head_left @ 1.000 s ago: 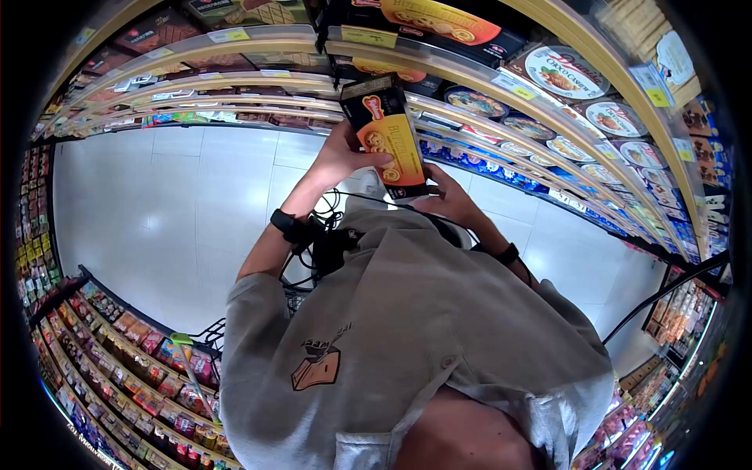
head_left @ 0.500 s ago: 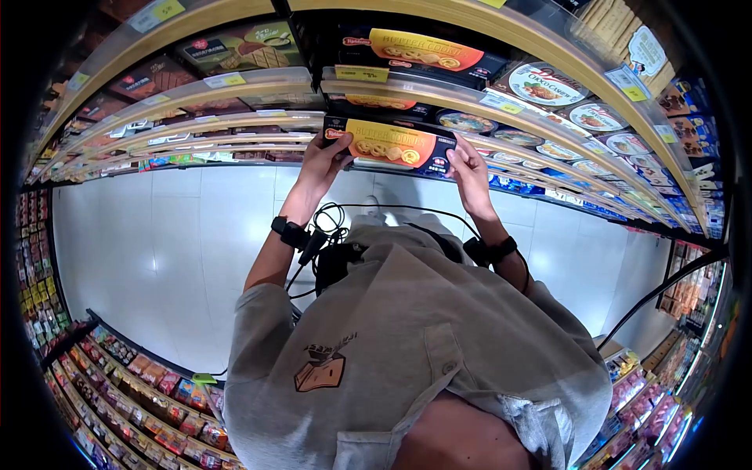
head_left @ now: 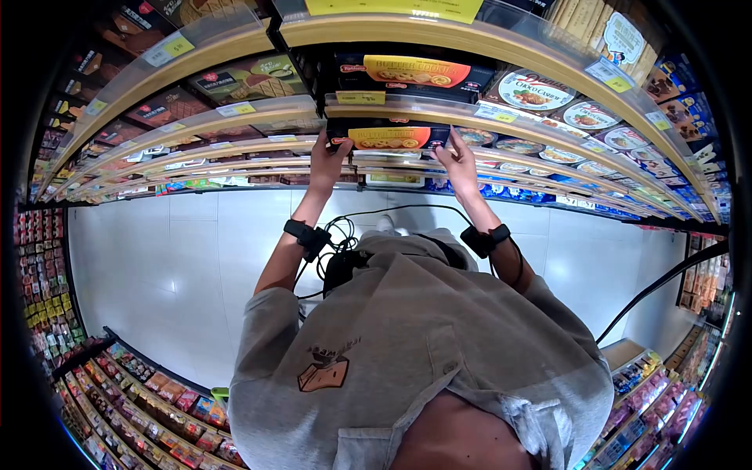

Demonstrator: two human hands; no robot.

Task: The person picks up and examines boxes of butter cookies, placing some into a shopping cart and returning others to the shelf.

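Note:
A dark box of butter cookies with a yellow-orange label stands between my two hands, at a shelf opening under a price-tagged shelf edge. My left hand closes on the box's left end, thumb on the front face and fingers at the side. At the other end, my right hand grips the right corner between thumb and fingers. The shelf edge above partly covers the top of the box. On the shelf above sits a similar butter cookie box.
Round-lidded cookie packs fill the shelves to the right, and green and brown biscuit boxes those to the left. A wooden shelf edge juts out above. A black cable runs between my wrists. Stocked shelves stand behind me.
The cookie box has moved away from me into the shelf opening, with both hands following it. Its front now shows less height. My view has shifted slightly.

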